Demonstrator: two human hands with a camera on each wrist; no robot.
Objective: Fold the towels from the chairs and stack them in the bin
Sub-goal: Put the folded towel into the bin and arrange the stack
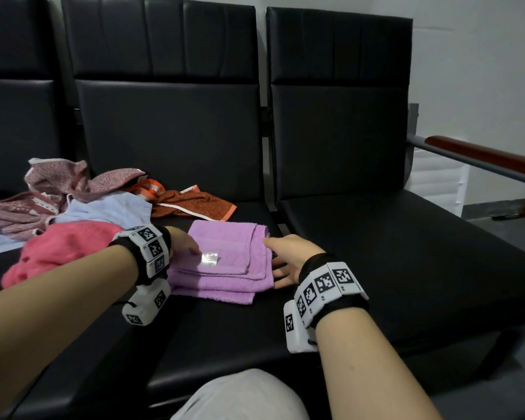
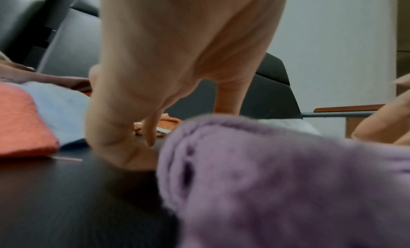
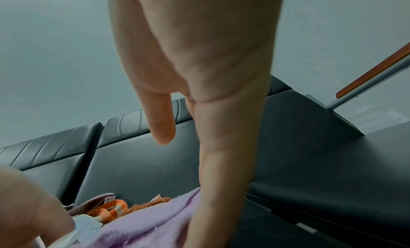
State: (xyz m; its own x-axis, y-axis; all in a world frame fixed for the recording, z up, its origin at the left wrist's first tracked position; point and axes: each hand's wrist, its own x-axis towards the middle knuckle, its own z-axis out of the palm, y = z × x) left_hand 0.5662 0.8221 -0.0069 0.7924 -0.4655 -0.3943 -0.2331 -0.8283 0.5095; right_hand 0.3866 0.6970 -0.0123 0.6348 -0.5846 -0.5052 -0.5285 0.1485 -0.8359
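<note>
The folded purple towel [image 1: 225, 262] lies at the frame's centre on the chair seat [image 1: 406, 253]. The left hand [image 1: 182, 242] and right hand [image 1: 285, 259] flank it, fingers straight, holding nothing. If they lift it unevenly, I think the layers may slide open.

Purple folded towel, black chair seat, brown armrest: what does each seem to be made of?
The purple folded towel looks like soft terry cloth, judging by its fuzzy matte pile and hemmed edges. The black chair seat looks like leather or vinyl, which one is unclear: smooth, faint sheen, stitched panels. The brown armrest appears to be glossy varnished wood on a grey metal bar, though it could be wood-look plastic.
</note>
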